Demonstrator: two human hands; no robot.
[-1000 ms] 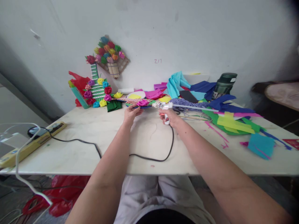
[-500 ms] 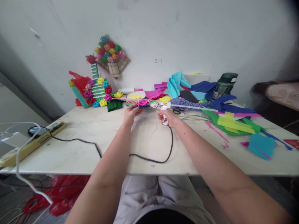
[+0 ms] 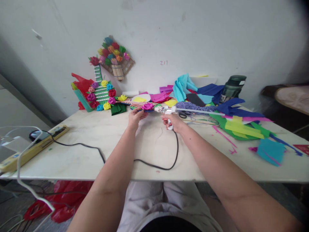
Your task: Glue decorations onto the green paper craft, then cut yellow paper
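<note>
My right hand is wrapped round the handle of a white hot glue gun. A long pale glue stick sticks out of its back end to the right. The gun's whitish nozzle end points left, close to a pink paper flower. That flower sits on a flat craft piece with blue and green edges, largely hidden. My left hand is closed on the near edge of this piece, just left of the flower. A black cord runs down from the gun across the table.
A guitar-shaped craft with paper roses leans at the back left. Coloured paper, purple yarn, scissors and a dark green bottle lie or stand at the back and right. A yellow power strip lies at left.
The glue gun in my right hand has shifted very slightly left, towards the pink flower. My left hand stays where it was on the craft piece.
</note>
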